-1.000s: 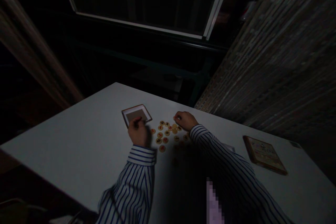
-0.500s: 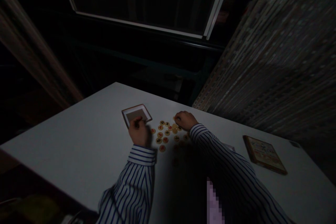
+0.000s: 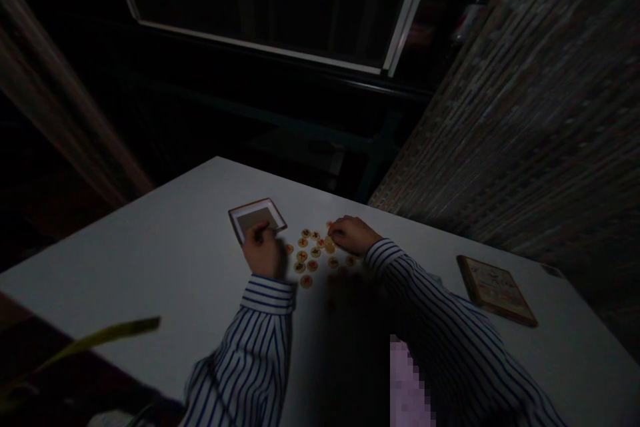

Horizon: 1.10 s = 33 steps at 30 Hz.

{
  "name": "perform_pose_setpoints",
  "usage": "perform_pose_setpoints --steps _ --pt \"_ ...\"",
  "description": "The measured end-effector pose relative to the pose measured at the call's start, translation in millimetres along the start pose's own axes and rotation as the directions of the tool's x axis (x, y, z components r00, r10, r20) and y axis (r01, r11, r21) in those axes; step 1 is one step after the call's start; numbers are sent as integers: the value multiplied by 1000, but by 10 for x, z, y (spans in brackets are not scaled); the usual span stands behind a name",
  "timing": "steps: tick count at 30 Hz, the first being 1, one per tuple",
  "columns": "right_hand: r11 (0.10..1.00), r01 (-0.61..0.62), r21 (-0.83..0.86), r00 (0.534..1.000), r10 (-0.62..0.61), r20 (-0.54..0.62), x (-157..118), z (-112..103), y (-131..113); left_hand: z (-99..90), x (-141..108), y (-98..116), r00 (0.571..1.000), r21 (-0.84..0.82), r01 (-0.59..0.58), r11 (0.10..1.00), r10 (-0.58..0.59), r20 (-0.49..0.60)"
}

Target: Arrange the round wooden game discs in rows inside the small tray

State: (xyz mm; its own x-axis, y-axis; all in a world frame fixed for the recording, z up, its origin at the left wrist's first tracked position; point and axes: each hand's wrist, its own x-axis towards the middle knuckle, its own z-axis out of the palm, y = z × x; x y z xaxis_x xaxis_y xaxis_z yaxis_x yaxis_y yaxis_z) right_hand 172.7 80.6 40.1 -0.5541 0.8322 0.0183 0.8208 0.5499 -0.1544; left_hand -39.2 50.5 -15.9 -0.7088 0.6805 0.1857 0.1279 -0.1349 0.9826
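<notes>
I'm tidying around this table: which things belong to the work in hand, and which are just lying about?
Apparently in use:
Round pieces, near the right hand
Open box, by the left hand

Apparently lying about:
Flat printed box or lid, off to the right
Yellow strip, lower left, use unclear

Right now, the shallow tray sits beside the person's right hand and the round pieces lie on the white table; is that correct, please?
Not quite: the head view shows the shallow tray by the person's left hand, not the right hand; the round pieces do lie on the white table.
</notes>
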Motion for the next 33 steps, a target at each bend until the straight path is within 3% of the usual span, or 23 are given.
perform_pose_setpoints --steps 19,33 --pt "999 43 -2 992 -43 120 37 10 20 17 -66 82 997 38 -13 999 10 73" --pt "999 44 -26 993 -41 109 70 15 -46 57 -217 131 968 102 -88 991 61 242"
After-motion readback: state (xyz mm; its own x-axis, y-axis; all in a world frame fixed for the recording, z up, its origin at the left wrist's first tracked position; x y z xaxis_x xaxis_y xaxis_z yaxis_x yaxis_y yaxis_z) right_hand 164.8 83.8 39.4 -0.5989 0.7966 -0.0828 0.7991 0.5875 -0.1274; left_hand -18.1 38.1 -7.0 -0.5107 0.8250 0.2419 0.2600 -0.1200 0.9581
